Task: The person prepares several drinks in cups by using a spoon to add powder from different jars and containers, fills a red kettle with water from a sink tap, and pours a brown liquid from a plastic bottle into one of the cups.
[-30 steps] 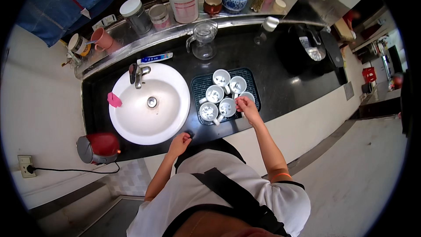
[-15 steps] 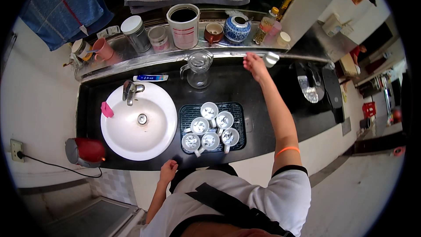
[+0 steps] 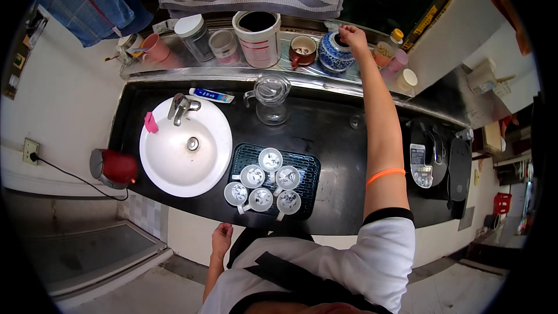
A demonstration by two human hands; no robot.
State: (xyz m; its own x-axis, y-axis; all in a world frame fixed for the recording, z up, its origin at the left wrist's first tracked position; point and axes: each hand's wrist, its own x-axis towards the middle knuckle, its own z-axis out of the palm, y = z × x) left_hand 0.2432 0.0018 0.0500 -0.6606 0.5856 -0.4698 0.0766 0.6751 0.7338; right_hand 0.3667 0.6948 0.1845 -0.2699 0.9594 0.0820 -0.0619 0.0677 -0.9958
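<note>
Trouble could start at the blue-and-white, round-bodied ceramic jar point(image 3: 335, 56) on the silvery metal ledge point(image 3: 203, 71). I see the right grip point(image 3: 351, 35) at the jar's mouth, fingers bent; whether they pinch anything I cannot tell. Snagging the rim could tip the jar into the brown, handled cup point(image 3: 303, 56) on its left. A low right forearm point(image 3: 381, 110) could catch the clear glass pitcher point(image 3: 271, 99) in front and left of the jar. The left grip point(image 3: 221, 239), loosely curled, contents unclear, is too far in front of the jar to steady it.

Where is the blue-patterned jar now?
Head view: the jar stands right of centre on the back ledge, beside the brown cup, the right hand at its mouth.
</note>
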